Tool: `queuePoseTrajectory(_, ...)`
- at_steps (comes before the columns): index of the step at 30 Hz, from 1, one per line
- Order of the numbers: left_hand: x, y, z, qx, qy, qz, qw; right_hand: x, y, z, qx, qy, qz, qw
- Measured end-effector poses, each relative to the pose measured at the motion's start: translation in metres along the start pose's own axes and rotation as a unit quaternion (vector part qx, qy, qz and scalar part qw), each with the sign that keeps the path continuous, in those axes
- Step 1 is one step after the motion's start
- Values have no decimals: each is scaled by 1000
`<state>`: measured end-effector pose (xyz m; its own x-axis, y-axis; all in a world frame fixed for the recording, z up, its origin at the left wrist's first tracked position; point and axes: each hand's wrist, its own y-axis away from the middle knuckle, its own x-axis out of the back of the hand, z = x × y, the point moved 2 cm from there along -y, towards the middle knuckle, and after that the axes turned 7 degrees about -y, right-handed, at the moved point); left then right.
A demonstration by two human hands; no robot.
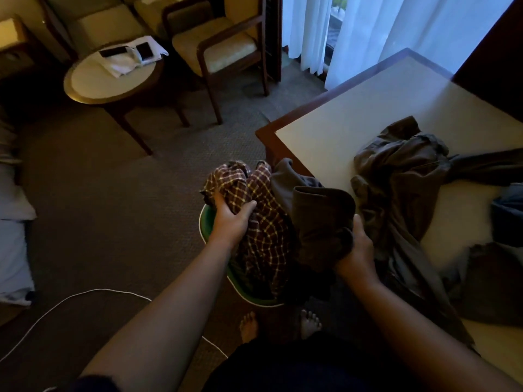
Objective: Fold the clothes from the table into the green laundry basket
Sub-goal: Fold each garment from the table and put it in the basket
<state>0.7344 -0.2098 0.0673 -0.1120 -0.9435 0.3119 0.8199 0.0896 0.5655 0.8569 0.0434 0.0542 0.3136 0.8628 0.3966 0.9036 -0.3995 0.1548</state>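
Green laundry basket [204,222]: set on the carpet at the near corner of the table; only a strip of its rim is seen, the rest being covered by clothes.
Plaid garment [261,230]: a dark red check with pale lines, bunched up and piled in the basket, its top raised above the rim.
Left hand [230,215]: closed around a bunch of the plaid garment at its upper left, fingers curled into the cloth, thumb pressed on top.
Grey garment [319,219]: a folded bundle held over the basket, just beside the plaid, touching it.
Right hand [357,256]: clamped on the lower right edge of the grey garment, thumb laid along the cloth, fingers hidden beneath it.
Crumpled grey clothing [402,176]: heaped unfolded on the table, part of it trailing over the near edge.
Blue cloth [509,205]: seen at the right edge of the table.
Table [353,108]: pale top, dark wood border.
Bare feet [249,325]: planted on the carpet below the basket.
White cord [85,294]: looped across the carpet at left.
Round side table [93,83]: well apart, beside an armchair [223,49].
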Motion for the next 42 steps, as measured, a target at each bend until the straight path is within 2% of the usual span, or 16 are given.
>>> queuePoseTrajectory(3, 14, -11, -12, 27, -52, -92, 994, -16, 9, -8, 5, 10, 29, 1000)
queuePoseTrajectory(5, 22, -8, -16, -4, -77, -99, 992, -29, 16, -11, 3, 22, 39, 999)
queuePoseTrajectory(7, 30, 1, -16, -14, -59, -127, 990, -43, 25, -9, -2, 31, 39, 999)
queuePoseTrajectory(11, 36, 21, -21, 13, -7, -305, 952, -73, 51, -23, 31, 6, -16, 999)
queuePoseTrajectory(13, 32, 31, -26, 37, -5, -340, 940, -89, 66, -37, 46, -25, -73, 996)
queuePoseTrajectory(16, 24, 31, -32, 12, -10, -339, 941, -107, 82, -43, 30, -71, -107, 991)
queuePoseTrajectory(19, 19, 22, -33, -17, -10, -322, 947, -108, 83, -36, 14, -70, -96, 993)
queuePoseTrajectory(24, 14, 27, -36, 12, 54, -298, 953, -102, 80, -33, -7, -84, -59, 995)
queuePoseTrajectory(27, 13, 34, -40, 63, 106, -305, 944, -96, 75, -27, -19, -82, -32, 996)
queuePoseTrajectory(30, 12, 34, -37, 34, 148, -330, 932, -89, 70, -17, -34, -53, -16, 998)
queuePoseTrajectory(32, 12, 32, -37, 37, 113, -334, 935, -85, 65, -4, -62, 55, -29, 996)
queuePoseTrajectory(35, 11, 23, -53, 39, -33, -316, 947, -83, 63, 14, -189, 215, -106, 952)
queuePoseTrajectory(37, 11, 17, -64, 20, -114, -299, 947, -84, 66, 26, -228, 229, -134, 937)
queuePoseTrajectory(42, 9, 13, -79, 5, -180, -281, 943, -91, 73, 41, -195, 196, -150, 949)
